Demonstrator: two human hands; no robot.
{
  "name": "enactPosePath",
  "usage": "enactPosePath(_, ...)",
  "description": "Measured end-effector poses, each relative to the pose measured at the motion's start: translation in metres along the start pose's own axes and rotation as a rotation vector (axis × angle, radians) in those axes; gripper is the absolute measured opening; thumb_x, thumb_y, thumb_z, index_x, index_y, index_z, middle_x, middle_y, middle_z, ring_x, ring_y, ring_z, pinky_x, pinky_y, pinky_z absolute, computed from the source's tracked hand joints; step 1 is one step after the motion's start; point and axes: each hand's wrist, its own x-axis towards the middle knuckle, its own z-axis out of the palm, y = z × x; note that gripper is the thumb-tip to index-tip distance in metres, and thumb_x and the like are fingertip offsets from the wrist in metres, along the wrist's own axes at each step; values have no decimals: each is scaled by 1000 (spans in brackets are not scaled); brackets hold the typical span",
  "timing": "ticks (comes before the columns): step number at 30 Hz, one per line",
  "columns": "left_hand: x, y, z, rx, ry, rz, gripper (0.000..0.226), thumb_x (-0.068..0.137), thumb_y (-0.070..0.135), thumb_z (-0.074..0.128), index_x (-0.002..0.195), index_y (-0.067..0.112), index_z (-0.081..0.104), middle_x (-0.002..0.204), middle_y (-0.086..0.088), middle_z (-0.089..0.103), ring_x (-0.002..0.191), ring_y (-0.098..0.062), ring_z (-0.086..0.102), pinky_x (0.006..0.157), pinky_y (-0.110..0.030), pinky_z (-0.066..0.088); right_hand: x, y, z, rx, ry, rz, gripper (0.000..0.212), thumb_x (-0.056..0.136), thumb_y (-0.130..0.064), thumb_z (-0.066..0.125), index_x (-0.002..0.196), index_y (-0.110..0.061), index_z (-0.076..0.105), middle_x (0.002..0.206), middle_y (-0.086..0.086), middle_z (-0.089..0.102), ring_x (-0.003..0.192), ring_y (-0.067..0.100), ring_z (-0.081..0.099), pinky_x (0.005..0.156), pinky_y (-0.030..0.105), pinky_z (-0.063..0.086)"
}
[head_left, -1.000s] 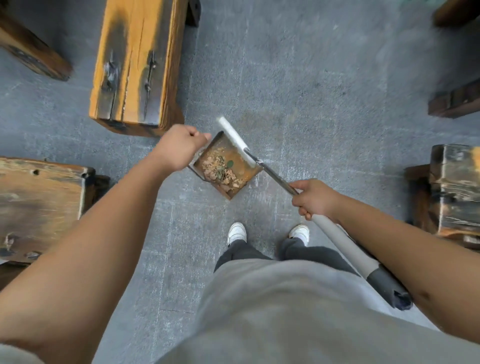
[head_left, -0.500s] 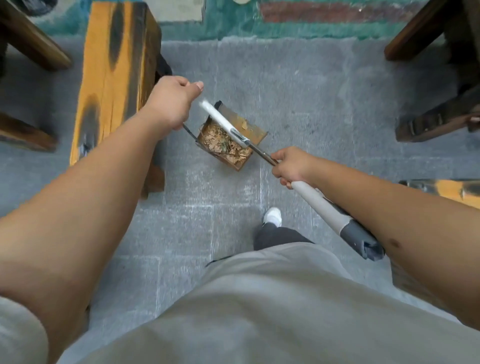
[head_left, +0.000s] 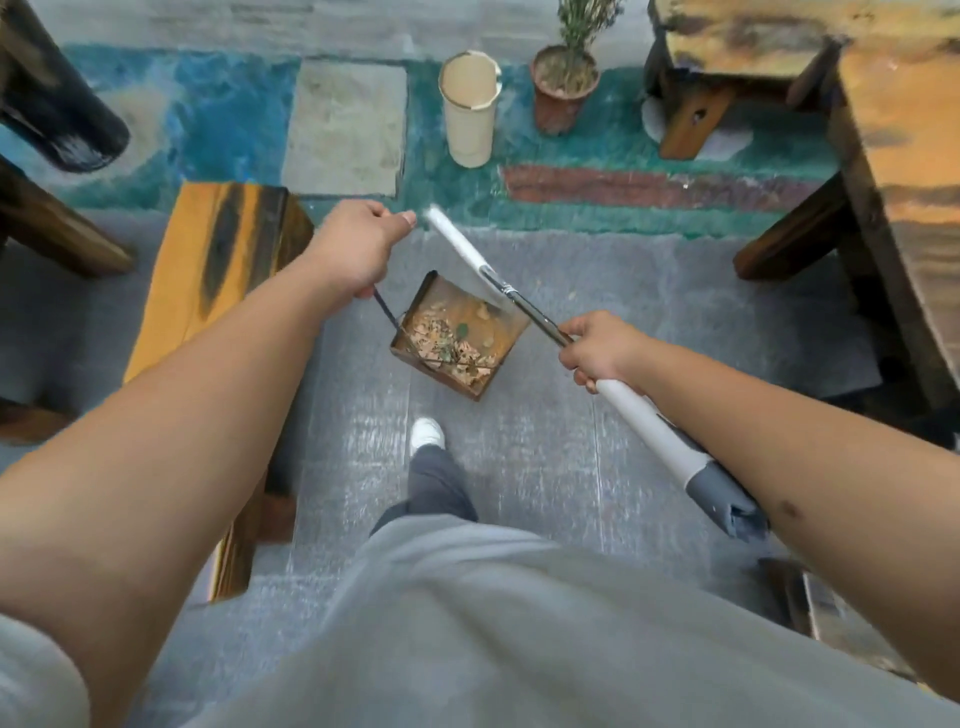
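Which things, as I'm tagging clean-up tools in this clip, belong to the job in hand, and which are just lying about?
In the job: rusty square metal dustpan, dry leaf litter in it, long white-and-grey pole, left hand, right hand.
Lying about: cream cylindrical bin, potted plant in terracotta pot, orange wooden bench, teal rug.

AHEAD: grey floor (head_left: 649, 291) wide open up to the painted strip (head_left: 649, 187) | LEFT: orange bench (head_left: 208, 312) just beside the left grip (head_left: 358, 249), tight squeeze | RIGHT: dark-legged bench (head_left: 898, 182) walls that side, well apart from the right grip (head_left: 597, 353) | FAR: cream tube (head_left: 470, 109) and plant pot (head_left: 566, 88) stand near each other | MID: dustpan (head_left: 457, 332) blocks the lane, pole (head_left: 524, 306) crosses above it
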Motion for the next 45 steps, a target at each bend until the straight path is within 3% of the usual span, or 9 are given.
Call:
enactPosePath(11, 249, 105, -22, -2, -113, 32, 36, 88, 30, 57, 61, 22, 35, 51, -5, 26, 37, -16, 21, 39, -19, 19, 156, -125, -52, 158, -27, 74, 46, 82, 4, 52, 128, 1, 50, 63, 11, 44, 35, 17, 40, 34, 18, 33)
enactPosePath(14, 318, 131, -19, 30, -108, 35, 34, 88, 31, 58, 63, 21, 36, 49, -3, 28, 38, -16, 23, 39, -20, 21, 203, -158, -97, 248, -20, 44, 54, 82, 5, 52, 134, -8, 48, 73, 13, 50, 37, 16, 42, 36, 21, 34)
enactPosePath(18, 413, 170, -14, 67, -100, 57, 35, 89, 30, 57, 63, 22, 35, 52, -3, 26, 41, -15, 23, 42, -21, 19, 286, -205, -161, 252, 9, -10, 48, 83, 7, 50, 131, -2, 50, 81, 17, 50, 37, 15, 42, 36, 21, 35)
enactPosePath(22, 497, 214, -18, 90, -73, 50, 36, 89, 30, 57, 63, 22, 34, 52, -2, 25, 42, -15, 21, 42, -19, 18, 356, -252, -226, 229, -25, -5, 52, 84, 6, 51, 133, -11, 49, 76, 15, 51, 37, 15, 42, 37, 21, 36)
enactPosePath(28, 602, 279, -44, 113, -4, 82, 31, 88, 30, 57, 66, 21, 39, 57, -7, 30, 45, -16, 27, 45, -22, 22, 434, -331, -298, 137, -85, -46, 42, 81, 5, 50, 123, 0, 56, 63, 9, 45, 37, 16, 40, 38, 23, 36)
enactPosePath(35, 729, 317, -72, 132, -29, 142, 28, 87, 29, 59, 67, 22, 40, 55, -4, 34, 43, -15, 29, 42, -21, 24, 529, -412, -312, 196, -70, -11, 44, 84, 6, 49, 128, 5, 48, 62, 13, 49, 31, 13, 38, 34, 19, 35)
enactPosePath(39, 806, 324, -95, 49, -110, 177, 14, 84, 13, 56, 74, 21, 51, 59, -1, 38, 46, -12, 32, 44, -22, 22, 586, -459, -307, 276, -78, 25, 37, 85, 3, 46, 122, 0, 53, 40, 6, 43, 29, 13, 39, 35, 19, 35)
enactPosePath(42, 858, 330, -114, -57, -151, 177, 11, 86, 10, 54, 94, 16, 58, 65, 2, 44, 48, -8, 36, 42, -21, 24, 624, -493, -301, 292, -35, 13, 43, 84, 3, 49, 126, -1, 53, 54, 12, 48, 35, 16, 40, 38, 22, 36)
enactPosePath(45, 904, 345, -126, 10, -167, 192, 10, 93, 19, 49, 97, 14, 57, 66, 2, 55, 50, -7, 46, 42, -20, 32, 650, -520, -299, 354, -10, 37, 55, 83, 4, 49, 137, -6, 46, 59, 13, 52, 36, 15, 42, 39, 23, 38)
